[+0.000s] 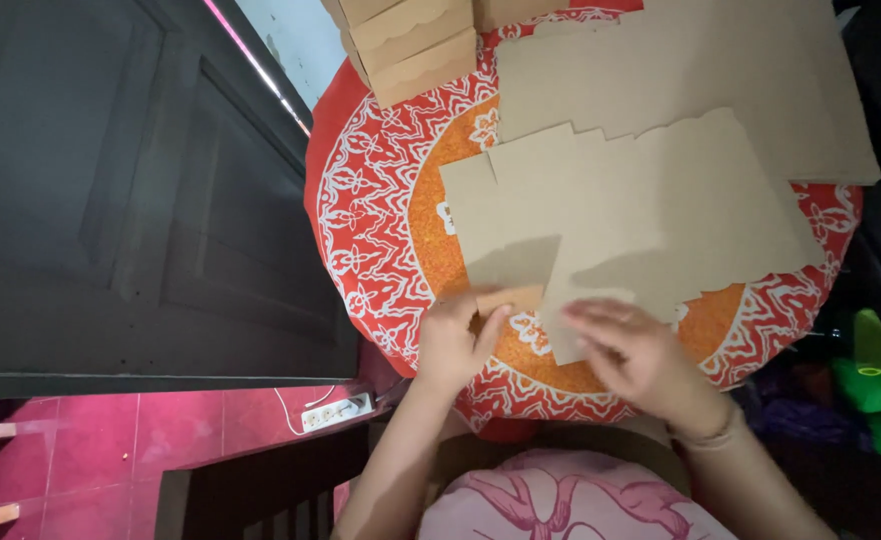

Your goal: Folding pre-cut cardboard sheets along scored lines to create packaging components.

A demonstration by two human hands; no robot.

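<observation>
Here, your left hand (pixel 457 338) pinches a small folded flap (pixel 508 297) at the near edge of the flat cardboard blank (pixel 620 215), thumb and fingers closed on it. The blank lies across the round red-and-orange patterned bench (pixel 375 200), just beyond both hands, its long axis running left to right. Your right hand (pixel 635 350) rests with its fingers spread flat on the blank's near edge, pressing, not gripping. Beyond the blank, at the bench's far edge, stands a stack of folded cardboard boxes (pixel 410 45).
</observation>
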